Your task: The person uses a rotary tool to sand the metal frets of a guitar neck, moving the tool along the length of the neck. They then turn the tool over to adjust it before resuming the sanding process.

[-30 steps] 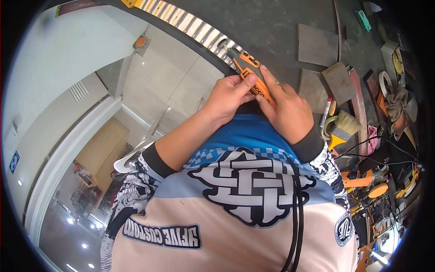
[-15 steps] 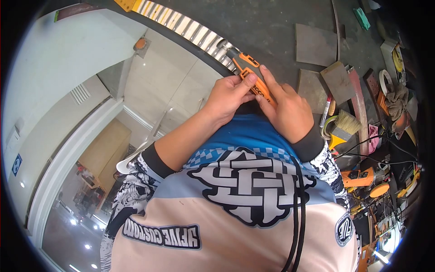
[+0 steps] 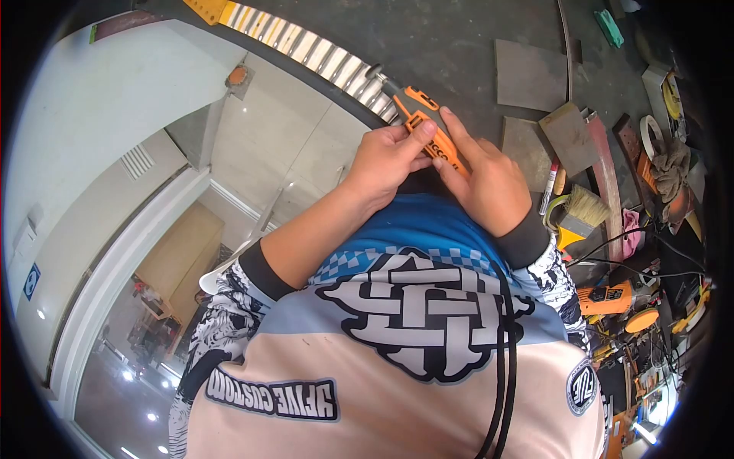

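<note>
An orange and dark grey rotary tool is held in front of my body, its small round tip pointing up and left. My left hand grips the body from the left, thumb lying over the top. From the other side my right hand holds the rear part, with the index finger stretched along the casing. Behind the tool's front end runs a guitar neck with shiny frets and pale strips across it. A yellow headstock forms its far end.
Flat metal plates lie on the dark bench. To the right are a paint brush, a marker, a tape roll, a cloth and black cables. An orange power tool sits lower right.
Both hands keep their hold on the rotary tool, which stays almost in place. The guitar neck and bench items shift very slightly left in the view.
</note>
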A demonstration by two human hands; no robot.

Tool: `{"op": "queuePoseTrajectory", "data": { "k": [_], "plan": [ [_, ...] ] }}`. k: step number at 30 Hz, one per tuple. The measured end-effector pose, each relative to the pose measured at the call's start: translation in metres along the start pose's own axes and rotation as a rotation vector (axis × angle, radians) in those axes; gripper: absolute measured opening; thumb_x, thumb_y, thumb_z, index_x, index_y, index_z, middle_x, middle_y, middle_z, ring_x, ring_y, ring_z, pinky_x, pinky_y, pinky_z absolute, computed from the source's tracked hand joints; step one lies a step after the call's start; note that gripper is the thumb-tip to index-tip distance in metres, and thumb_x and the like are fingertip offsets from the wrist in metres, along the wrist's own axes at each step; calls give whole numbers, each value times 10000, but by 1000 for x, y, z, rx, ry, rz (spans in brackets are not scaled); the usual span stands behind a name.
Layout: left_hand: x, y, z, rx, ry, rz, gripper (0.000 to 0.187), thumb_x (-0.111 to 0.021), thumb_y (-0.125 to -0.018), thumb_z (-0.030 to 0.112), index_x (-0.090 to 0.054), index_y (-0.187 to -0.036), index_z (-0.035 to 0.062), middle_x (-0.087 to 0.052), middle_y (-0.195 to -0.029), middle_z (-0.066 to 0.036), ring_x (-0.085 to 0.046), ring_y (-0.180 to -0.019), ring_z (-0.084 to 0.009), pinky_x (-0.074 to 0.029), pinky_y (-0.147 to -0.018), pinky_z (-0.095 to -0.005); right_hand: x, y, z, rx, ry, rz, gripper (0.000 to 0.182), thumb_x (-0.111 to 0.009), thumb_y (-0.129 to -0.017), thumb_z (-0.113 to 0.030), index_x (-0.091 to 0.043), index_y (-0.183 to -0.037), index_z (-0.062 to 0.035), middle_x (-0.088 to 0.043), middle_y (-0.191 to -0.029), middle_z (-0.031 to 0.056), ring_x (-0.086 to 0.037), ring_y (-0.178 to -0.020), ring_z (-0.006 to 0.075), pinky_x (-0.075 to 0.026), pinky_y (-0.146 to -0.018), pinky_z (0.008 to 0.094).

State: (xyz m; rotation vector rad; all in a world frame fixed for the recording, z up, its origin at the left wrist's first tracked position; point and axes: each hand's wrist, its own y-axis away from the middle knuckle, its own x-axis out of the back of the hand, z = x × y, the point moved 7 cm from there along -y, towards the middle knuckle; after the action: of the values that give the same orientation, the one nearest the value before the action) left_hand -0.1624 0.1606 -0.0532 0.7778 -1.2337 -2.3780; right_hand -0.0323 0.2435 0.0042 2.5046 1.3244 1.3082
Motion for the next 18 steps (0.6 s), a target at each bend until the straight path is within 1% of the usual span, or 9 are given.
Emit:
{"op": "queuePoseTrajectory", "data": {
  "k": [5,14,17,18],
  "plan": [
    [-2,0,3,-2,-6,12,499,-691,-1030,364,-648,-1254,-80,-708,-1167,-137,-715,-1064,-215,-595,-946,-342,1,-1,2,-4,-23,1,711,-721,-940,-346,-443,-1591,-282,-685,-887,176,-718,-754,391,-587,-668,492],
    [-1,0,2,-11,-5,24,513,-687,-1033,362,-638,-1242,-104,-704,-1172,-161,-716,-1079,-233,-600,-954,-345,1,-1,2,1,-27,2,714,-726,-941,-347,-443,-1592,-273,-686,-888,173,-715,-744,385,-587,-667,488],
    [-3,3,5,-11,-48,34,517,-631,-1058,408,-638,-1239,-76,-708,-1158,-164,-703,-1092,-237,-565,-993,-369,1,-1,1,6,-24,9,711,-726,-941,-345,-446,-1589,-272,-685,-889,171,-716,-742,382,-589,-666,485],
    [-4,3,5,-13,-51,28,512,-633,-1058,403,-638,-1239,-76,-708,-1159,-165,-703,-1091,-238,-565,-993,-371,1,-1,1,10,-18,18,712,-728,-939,-344,-446,-1589,-273,-685,-891,170,-716,-741,380,-589,-666,484]
  ]
}}
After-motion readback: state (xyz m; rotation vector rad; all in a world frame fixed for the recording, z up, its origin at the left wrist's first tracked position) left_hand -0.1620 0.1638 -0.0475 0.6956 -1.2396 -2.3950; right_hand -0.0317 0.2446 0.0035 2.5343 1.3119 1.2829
